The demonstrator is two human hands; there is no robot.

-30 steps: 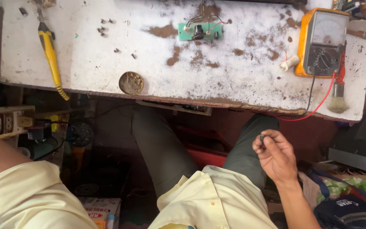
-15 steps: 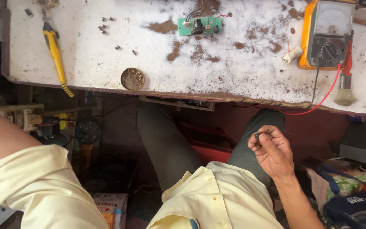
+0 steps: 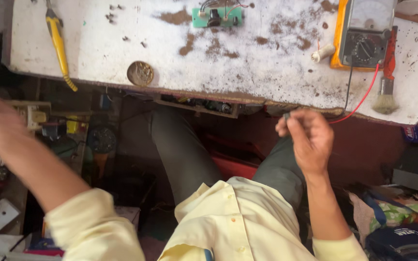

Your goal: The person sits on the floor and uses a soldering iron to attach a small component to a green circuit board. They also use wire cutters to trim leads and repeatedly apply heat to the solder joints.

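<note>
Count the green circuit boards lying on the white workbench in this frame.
1. The green circuit board lies near the far edge of the white workbench, left of the orange multimeter. Others may lie beyond the frame's top edge.

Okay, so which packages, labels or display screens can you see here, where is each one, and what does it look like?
Multimeter dial window: top right of the white bench, pale face in an orange and black case.
Printed box: under the bench's right end, blue and red corner only.
Dark bag label: bottom right, small pale print on navy fabric.
</note>
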